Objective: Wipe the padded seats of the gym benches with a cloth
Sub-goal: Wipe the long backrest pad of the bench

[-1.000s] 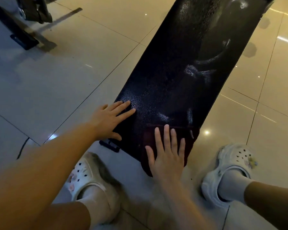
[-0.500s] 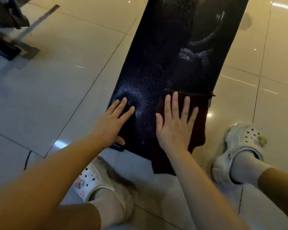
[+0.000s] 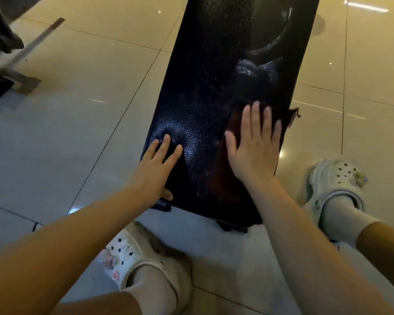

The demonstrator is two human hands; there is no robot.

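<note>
Cloth (image 3: 233,173) lies flat on the near right part of the black padded seat (image 3: 214,87), and one corner hangs off the right edge. The right hand (image 3: 253,148) presses down on it with straight fingers (image 3: 256,114) spread a little apart. The left hand (image 3: 159,164) rests flat on the near left corner of the seat, its fingers straight too and holding nothing. I think the wiping is only just under way, since most of the long seat further off is not yet reached. What could go wrong? The cloth is only pushed, not held, so it may bunch up or slip off the right edge if the hand slides too near that side. The seat looks shiny and smooth, so the left hand could slip as well. Around the seat is a pale tiled floor (image 3: 89,110). A white shoe (image 3: 146,258) stands by the near end on the left and another white shoe (image 3: 337,180) on the right. Part of some other gym gear (image 3: 7,64) sits far off to the left. Nothing blocks the way along the seat.
</note>
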